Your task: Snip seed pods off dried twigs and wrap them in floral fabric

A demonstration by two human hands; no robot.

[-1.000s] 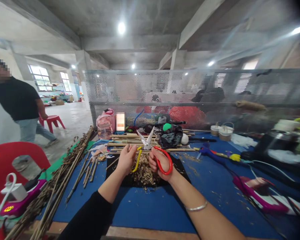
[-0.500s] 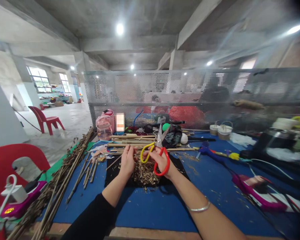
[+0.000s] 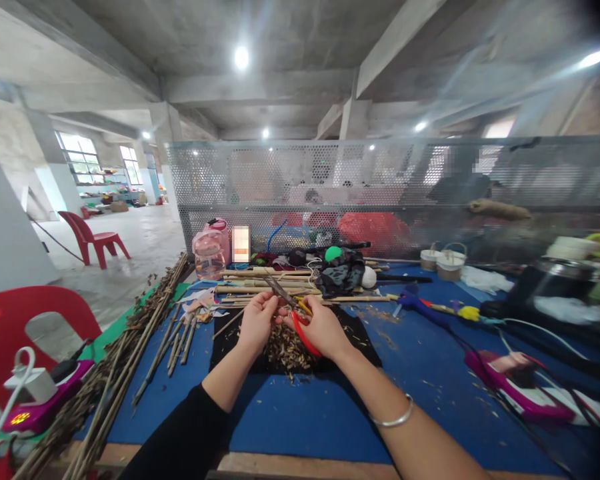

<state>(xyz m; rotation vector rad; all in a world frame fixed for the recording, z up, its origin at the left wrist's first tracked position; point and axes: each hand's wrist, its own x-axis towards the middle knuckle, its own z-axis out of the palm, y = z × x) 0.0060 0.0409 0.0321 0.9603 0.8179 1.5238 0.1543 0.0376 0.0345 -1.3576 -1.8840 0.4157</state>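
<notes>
- Scissors (image 3: pixel 296 315) – red and yellow loops, in your right hand (image 3: pixel 323 328). They sit at the middle of the table, over the black mat (image 3: pixel 360 337). The blades point up and to the left, towards your left hand (image 3: pixel 257 322).
- Your right hand is closed around the loops, knuckles up. A thin bracelet (image 3: pixel 393 419) is on that wrist.
- Your left hand is curled, fingertips pinched together right at the blades. What they pinch is too small to tell. That arm wears a black sleeve (image 3: pixel 180 440).
- Blades look close together; blur hides the exact gap.
- Pile of cut bits (image 3: pixel 286 352) lies on the black mat just under both hands.
- The mat lies on the blue table cover (image 3: pixel 300 413).
- Bamboo sticks (image 3: pixel 260 281) lie crosswise just beyond your hands.
- A dark cloth bundle (image 3: pixel 343 275) sits behind them, to the right.
- A pink jar (image 3: pixel 210 255) stands at the far left of the table.
- A bundle of thin twigs (image 3: pixel 130 347) runs along the table's left edge – long, reaching the near corner.
- A red chair (image 3: pixel 40 313) stands off the table to the left.
- A mesh screen (image 3: pixel 380 180) stands behind the table.
</notes>
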